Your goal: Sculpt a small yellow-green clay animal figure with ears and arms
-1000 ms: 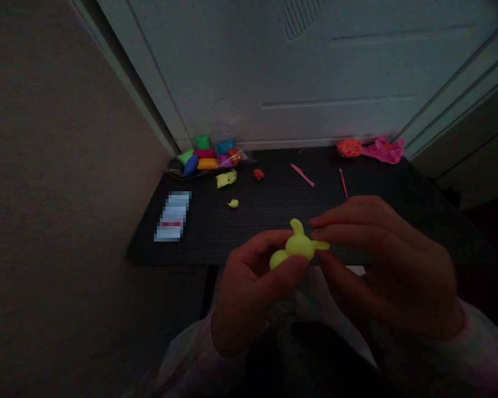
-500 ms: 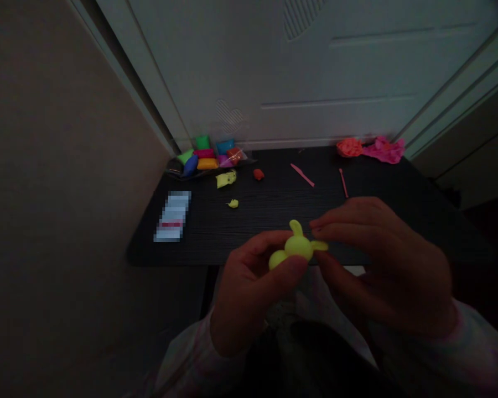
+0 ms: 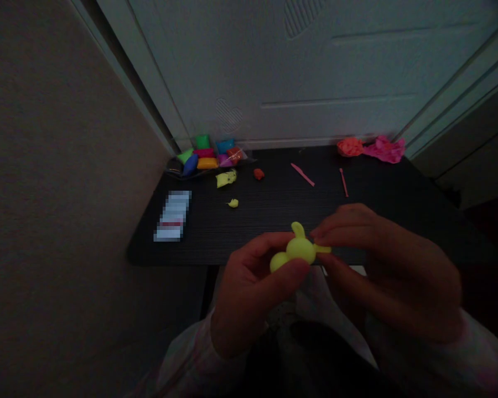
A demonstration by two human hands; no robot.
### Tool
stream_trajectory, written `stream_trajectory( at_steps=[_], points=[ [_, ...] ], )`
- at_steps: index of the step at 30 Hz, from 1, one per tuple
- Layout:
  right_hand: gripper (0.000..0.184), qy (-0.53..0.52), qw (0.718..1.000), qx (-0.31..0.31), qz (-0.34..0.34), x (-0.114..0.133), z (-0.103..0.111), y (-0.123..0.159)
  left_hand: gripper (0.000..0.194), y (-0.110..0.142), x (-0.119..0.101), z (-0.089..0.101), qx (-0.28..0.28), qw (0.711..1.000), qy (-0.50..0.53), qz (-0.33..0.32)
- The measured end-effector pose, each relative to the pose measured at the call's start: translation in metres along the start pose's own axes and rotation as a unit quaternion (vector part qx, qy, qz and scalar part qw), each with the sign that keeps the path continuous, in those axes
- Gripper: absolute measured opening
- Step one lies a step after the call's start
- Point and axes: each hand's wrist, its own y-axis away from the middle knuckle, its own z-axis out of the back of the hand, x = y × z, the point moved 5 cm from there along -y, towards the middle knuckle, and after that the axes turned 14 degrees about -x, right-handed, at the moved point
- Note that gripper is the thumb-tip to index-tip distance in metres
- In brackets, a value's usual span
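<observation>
Between the thumb and fingers of my left hand (image 3: 249, 298) is a yellow clay figure (image 3: 301, 251), held just above the table's front edge. It has two rounded lumps and two long ears, like a rabbit; one ear points up, the other to the right. My right hand (image 3: 390, 271) has its thumb and fingertips closed around the right-hand ear. On the table lie a small yellow clay scrap (image 3: 233, 203), an opened yellow clay packet (image 3: 226, 178) and a red clay lump (image 3: 258, 174).
Several coloured clay packets (image 3: 207, 163) sit in a clear bag at the back left. A phone-like blurred panel (image 3: 173, 216) lies at the left. Two pink modelling tools, a knife (image 3: 302, 174) and a thin stick (image 3: 343, 183), lie behind my hands. Crumpled pink material (image 3: 384, 149) is back right.
My right hand has lowered slightly and its fingers have drawn closer around the ear. The figure in my left hand has shifted a little right and down.
</observation>
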Motion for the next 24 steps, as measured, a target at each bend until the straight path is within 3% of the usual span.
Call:
stream_trajectory(
  at_steps=[6,24],
  points=[
    [0.033,-0.051,0.998,-0.026,-0.017,-0.003,0.0006,0.0041,0.019,-0.0002,0.0007,0.0003,0.012,1.0,0.019,-0.003],
    [0.033,-0.073,0.995,-0.04,-0.056,-0.0044,0.0018,0.0087,0.023,0.0031,-0.0025,-0.0009,-0.006,0.999,-0.031,-0.023]
  ],
)
